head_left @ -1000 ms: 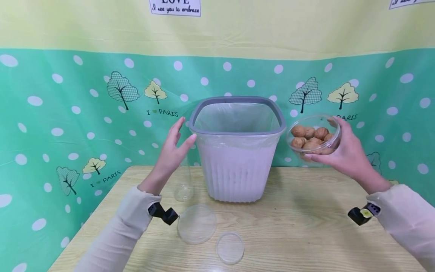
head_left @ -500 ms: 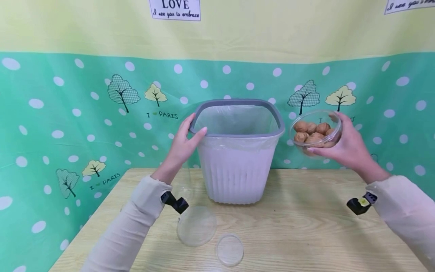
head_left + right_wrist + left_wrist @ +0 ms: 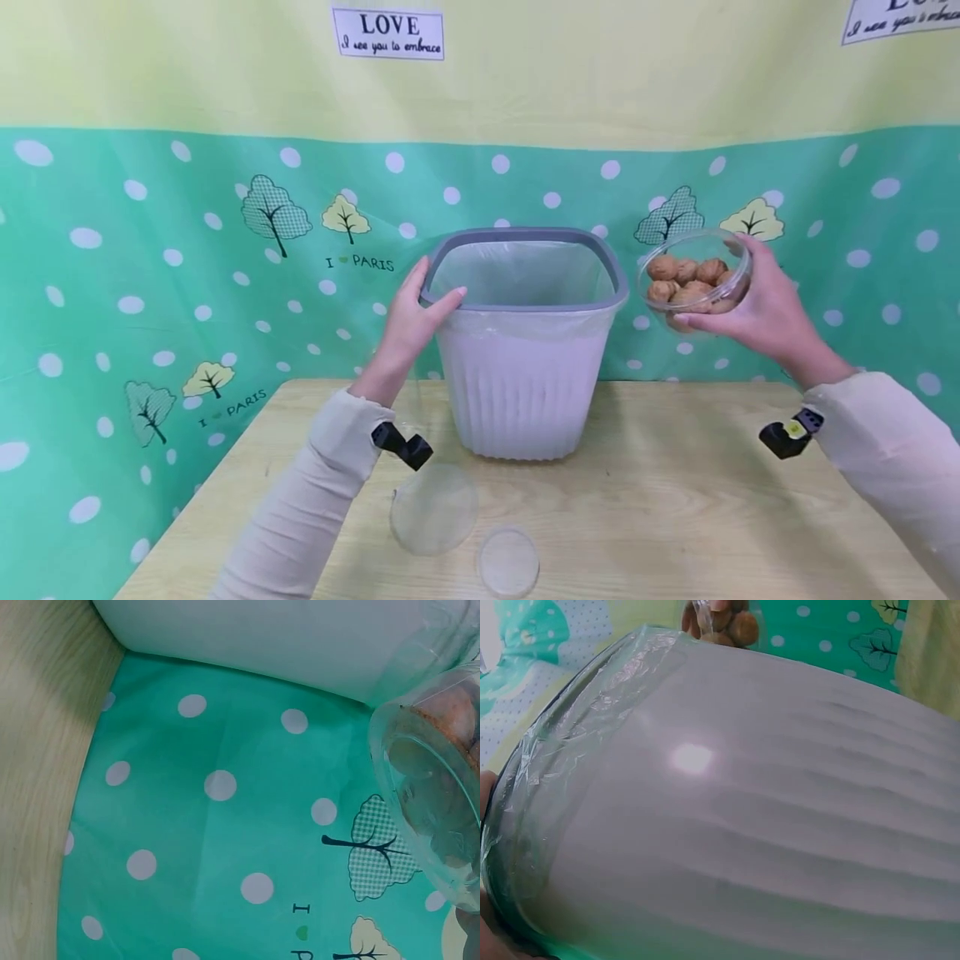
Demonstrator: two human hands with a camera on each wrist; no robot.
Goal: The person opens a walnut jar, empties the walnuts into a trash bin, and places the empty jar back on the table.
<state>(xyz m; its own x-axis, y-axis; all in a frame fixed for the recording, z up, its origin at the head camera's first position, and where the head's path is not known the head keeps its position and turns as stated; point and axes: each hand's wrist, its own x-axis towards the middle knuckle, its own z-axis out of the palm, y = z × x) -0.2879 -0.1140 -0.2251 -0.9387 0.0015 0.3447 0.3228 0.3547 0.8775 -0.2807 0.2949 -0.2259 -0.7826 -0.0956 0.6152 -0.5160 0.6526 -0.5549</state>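
A white trash can (image 3: 528, 383) with a grey rim and a clear liner stands upright in the head view. My left hand (image 3: 411, 323) grips its rim at the left front corner, thumb over the front edge and fingers along the side. The ribbed can wall (image 3: 742, 810) and liner (image 3: 589, 724) fill the left wrist view. In the air right of the can, my right hand (image 3: 768, 315) holds a clear round plastic tub (image 3: 686, 236) from its right side, tilted toward the can. Several walnuts (image 3: 708, 271) lie inside. The right wrist view shows the tub's base (image 3: 420, 784) at its right edge.
Two clear round lids, a larger one (image 3: 435, 510) and a smaller one (image 3: 508, 562), lie on the wooden table (image 3: 675, 517) in front of the can. A clear container (image 3: 408, 408) stands partly hidden behind the left forearm. A patterned green and yellow cloth (image 3: 525, 100) hangs behind.
My left hand has moved right from beside the trash can onto its rim. My right hand has raised the tub of walnuts a little. The head view has tilted slightly upward.
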